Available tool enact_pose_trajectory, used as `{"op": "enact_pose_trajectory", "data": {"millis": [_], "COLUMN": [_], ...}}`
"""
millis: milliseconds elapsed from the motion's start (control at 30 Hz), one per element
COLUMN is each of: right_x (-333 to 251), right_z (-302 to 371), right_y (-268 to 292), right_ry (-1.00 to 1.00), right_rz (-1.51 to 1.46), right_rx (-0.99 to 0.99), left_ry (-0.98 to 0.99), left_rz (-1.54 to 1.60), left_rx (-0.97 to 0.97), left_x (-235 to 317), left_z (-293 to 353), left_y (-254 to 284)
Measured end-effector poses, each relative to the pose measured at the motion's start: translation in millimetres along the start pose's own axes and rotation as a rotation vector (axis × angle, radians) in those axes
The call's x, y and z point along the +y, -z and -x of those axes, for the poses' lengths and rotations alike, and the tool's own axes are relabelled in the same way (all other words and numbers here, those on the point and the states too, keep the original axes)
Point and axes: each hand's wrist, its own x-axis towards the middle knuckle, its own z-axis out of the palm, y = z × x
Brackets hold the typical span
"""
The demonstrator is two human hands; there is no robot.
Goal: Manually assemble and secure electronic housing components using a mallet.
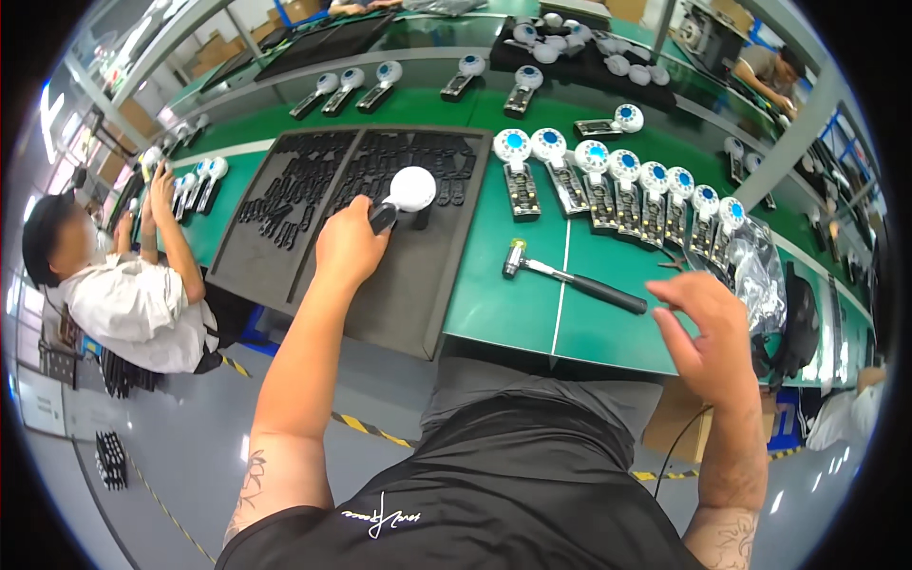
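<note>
My left hand (351,239) is closed round the black handle of a device with a round white head (413,189). It holds the device over a dark tray (385,285), whose compartments hold several small black parts (299,176). My right hand (708,328) is raised at the right, thumb and fingers apart, with nothing seen in it. Nearest to it lies a small mallet (575,279) with a black grip and a yellow-and-black head. Behind the mallet, several devices with blue-centred round heads and uncovered circuit boards (627,195) stand in a row on the green table (503,309).
More white-headed devices (380,85) lie along the green bench behind the tray. A black tray of round white parts (560,47) sits farther back. Clear plastic bags (760,285) are at the right. On the left, a co-worker in a white shirt (142,309) works at the same bench.
</note>
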Motion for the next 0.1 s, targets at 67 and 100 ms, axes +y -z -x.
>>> {"op": "enact_pose_trajectory", "data": {"millis": [67, 100], "right_x": [-11.2, -14.0], "right_z": [-12.8, -16.5], "right_y": [-6.4, -12.2], "right_ry": [0.025, 0.029], "right_rz": [-0.014, -0.051], "right_rx": [-0.015, -0.023], "left_ry": [-0.019, -0.024], "left_rz": [-0.079, -0.117], "left_rx": [-0.03, -0.041], "left_x": [3.2, 5.0], "left_z": [2.9, 6.6], "left_y": [-0.5, -1.1]}}
